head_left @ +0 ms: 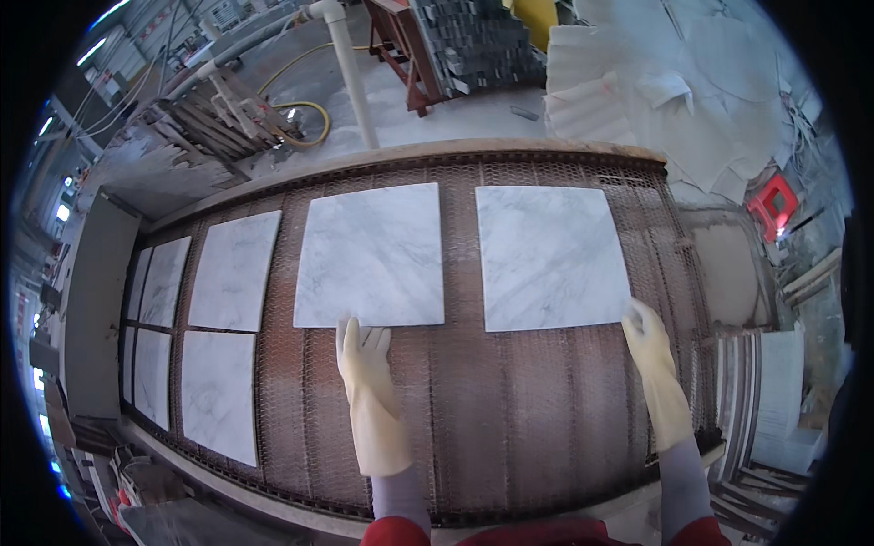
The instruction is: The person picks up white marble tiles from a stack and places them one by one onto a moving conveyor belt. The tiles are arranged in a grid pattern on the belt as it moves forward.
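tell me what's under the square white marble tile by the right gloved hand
The square white marble tile lies flat on a brown metal mesh conveyor belt, which shows all around it. The mesh directly beneath is covered. The right hand in a cream rubber glove touches its near right corner.

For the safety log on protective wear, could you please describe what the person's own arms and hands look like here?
Both are dressed alike. The left hand and the right hand wear pale yellow rubber gloves with long cuffs reaching well up the forearms. Below the cuffs, close-fitting light grey-lavender sleeves show, and at the lower edge, red outer sleeves. No markings are visible on the gloves.
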